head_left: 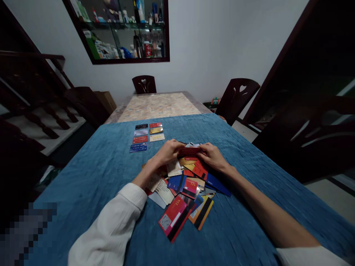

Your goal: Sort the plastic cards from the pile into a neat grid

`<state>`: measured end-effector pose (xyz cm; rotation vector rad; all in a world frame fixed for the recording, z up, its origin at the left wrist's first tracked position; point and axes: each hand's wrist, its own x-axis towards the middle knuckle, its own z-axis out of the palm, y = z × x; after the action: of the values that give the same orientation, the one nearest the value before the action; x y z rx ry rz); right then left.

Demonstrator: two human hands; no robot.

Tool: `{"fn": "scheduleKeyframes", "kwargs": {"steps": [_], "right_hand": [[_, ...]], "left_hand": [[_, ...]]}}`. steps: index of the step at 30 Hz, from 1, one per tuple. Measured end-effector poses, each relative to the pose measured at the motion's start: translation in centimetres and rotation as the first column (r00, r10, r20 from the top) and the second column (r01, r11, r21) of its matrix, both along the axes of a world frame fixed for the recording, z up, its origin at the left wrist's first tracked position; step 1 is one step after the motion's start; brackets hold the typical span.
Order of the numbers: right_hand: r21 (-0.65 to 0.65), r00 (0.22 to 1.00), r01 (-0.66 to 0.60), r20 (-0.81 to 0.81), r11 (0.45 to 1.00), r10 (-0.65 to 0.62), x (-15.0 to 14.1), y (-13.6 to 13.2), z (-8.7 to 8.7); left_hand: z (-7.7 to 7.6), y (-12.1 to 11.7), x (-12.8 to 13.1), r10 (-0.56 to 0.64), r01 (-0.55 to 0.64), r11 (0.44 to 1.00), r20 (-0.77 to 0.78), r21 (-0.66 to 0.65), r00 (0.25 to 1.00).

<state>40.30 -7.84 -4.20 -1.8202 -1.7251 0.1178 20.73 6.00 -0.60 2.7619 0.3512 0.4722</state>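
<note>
My left hand [169, 150] and my right hand [213, 156] are both closed, gripping the two ends of a dark red card [189, 151]. It is held just above the far side of a loose pile of cards, and whitish pieces [192, 145] show behind its top edge; what they are I cannot make out. In the pile, a red card with a QR code [173, 218] lies nearest to me, beside an orange card with a black stripe [203, 213]. A blue card [176, 182] and a long blue piece [219, 184] show farther back. My left forearm covers part of the pile.
Beyond my left hand, several cards lie in two columns, among them a black card [141, 126], a gold card [156, 130] and a blue card [138, 147]. A blue cloth [91, 177] covers the near table. Chairs [238, 96] stand around it.
</note>
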Motion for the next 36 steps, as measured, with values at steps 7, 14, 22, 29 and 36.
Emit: {"fn": "scheduleKeyframes", "kwargs": {"steps": [7,14,22,29,36], "right_hand": [[0.031,1.000,0.005,-0.003,1.000,-0.005,0.4,0.3,-0.8],[0.099,0.999,0.030,-0.036,0.995,-0.026,0.4,0.5,-0.9],[0.240,0.978,0.099,-0.204,0.966,-0.049,-0.1,0.4,0.0],[0.438,0.999,0.019,-0.053,0.899,0.005,-0.8,0.6,1.5],[0.432,0.953,-0.049,0.291,0.900,-0.088,-1.2,1.0,3.2]], "left_hand": [[0.0,-0.1,0.0,-0.016,0.016,1.000,0.017,-0.019,1.000],[-0.2,0.2,0.0,-0.006,0.007,1.000,0.041,-0.021,0.999],[-0.7,0.0,0.2,0.004,-0.002,1.000,0.058,-0.019,0.998],[-0.3,-0.1,0.1,0.000,0.003,1.000,0.101,-0.026,0.995],[0.9,-0.3,0.0,0.072,-0.045,0.993,0.262,-0.107,0.962]]}}
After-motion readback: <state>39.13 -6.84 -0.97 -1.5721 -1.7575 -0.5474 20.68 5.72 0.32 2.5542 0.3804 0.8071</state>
